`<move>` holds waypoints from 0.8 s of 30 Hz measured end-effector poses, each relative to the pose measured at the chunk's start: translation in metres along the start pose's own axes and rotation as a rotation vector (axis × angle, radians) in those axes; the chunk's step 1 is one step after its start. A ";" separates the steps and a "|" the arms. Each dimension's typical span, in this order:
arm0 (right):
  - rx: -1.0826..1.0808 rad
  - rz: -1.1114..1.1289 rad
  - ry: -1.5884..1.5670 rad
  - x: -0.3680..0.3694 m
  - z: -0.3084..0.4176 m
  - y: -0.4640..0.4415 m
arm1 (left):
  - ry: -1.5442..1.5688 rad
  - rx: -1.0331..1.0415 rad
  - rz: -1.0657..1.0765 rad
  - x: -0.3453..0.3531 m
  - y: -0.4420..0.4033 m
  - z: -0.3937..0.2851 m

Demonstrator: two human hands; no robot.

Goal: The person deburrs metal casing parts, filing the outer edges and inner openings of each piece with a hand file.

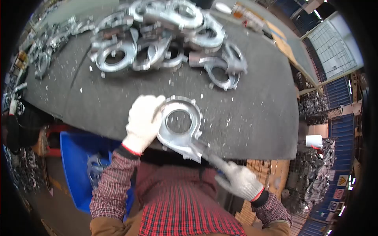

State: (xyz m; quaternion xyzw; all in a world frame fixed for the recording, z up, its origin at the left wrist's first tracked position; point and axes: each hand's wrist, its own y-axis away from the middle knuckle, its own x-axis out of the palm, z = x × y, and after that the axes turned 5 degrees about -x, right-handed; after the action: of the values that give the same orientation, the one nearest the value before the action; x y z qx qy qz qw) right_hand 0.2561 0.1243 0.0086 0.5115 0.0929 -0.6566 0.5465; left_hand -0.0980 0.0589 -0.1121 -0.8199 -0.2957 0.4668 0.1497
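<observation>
My left hand (145, 122), in a white knit glove, grips the left rim of a silvery metal casting (193, 114). The casting is a ring-shaped housing with a round opening and a spout that points down toward me. It sits at the near edge of the dark table. In its white glove, my right hand (241, 180) is closed around a long, narrow grey tool (214, 160). The tool's far end meets or overlaps the casting's spout; motion blur hides its exact shape and whether it touches.
Many similar castings (157, 35) are heaped across the far side of the table (260, 114). Metal chips lie scattered over its surface. Below left stands a blue bin (75, 173) with castings inside. A co-worker's gloved hand (13, 106) shows at far left.
</observation>
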 end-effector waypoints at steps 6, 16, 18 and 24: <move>-0.129 -0.080 -0.140 0.011 -0.014 -0.007 | 0.391 0.213 -0.256 -0.151 -0.085 -0.111; -0.144 -0.162 -0.145 0.027 -0.022 -0.002 | 0.411 0.320 -0.253 -0.198 -0.054 -0.128; -0.126 -0.091 -0.073 0.019 -0.013 -0.003 | 0.379 0.260 -0.271 -0.204 -0.040 -0.126; -0.163 -0.049 0.123 0.004 -0.007 -0.003 | 0.367 0.179 -0.304 -0.207 -0.037 -0.115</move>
State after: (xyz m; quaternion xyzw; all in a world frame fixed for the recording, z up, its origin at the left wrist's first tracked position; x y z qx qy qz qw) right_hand 0.2580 0.1278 0.0009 0.5021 0.1920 -0.6274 0.5633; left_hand -0.0929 -0.0380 0.1071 -0.8206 -0.3408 0.3068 0.3411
